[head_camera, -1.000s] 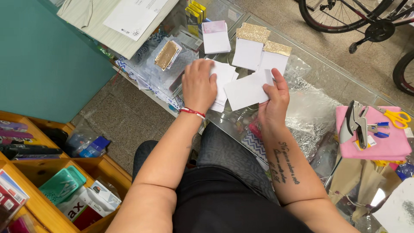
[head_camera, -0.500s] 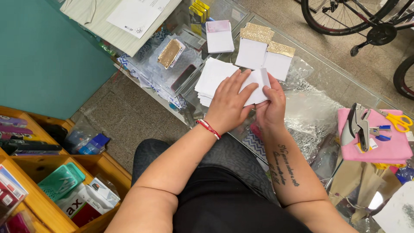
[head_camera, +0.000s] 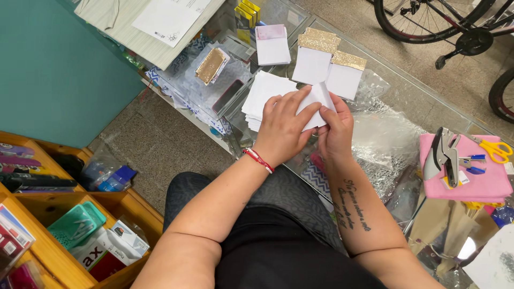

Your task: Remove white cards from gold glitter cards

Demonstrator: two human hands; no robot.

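My left hand (head_camera: 282, 128) and my right hand (head_camera: 336, 130) meet on one white paper sheet (head_camera: 321, 95), pinching and folding it over a glass tabletop (head_camera: 396, 101). The left fingers lie flat across the sheet; the right thumb and fingers grip its right edge. Just left of the hands lies a stack of white paper sheets (head_camera: 261, 96). Behind them stand two white paper bags with gold glitter tops (head_camera: 325, 64) and a white bag with a pink top (head_camera: 272, 47).
A pink pad (head_camera: 484, 184) at the right carries a hole punch (head_camera: 443, 155) and yellow scissors (head_camera: 498, 149). Clear plastic film (head_camera: 385, 139) lies beside my right hand. Orange wooden shelves (head_camera: 64, 198) hold stationery at lower left. Bicycle wheels (head_camera: 428, 24) stand beyond the table.
My left hand slid from the stack on the left over to the sheet held by my right hand, and both hands now press together on it.
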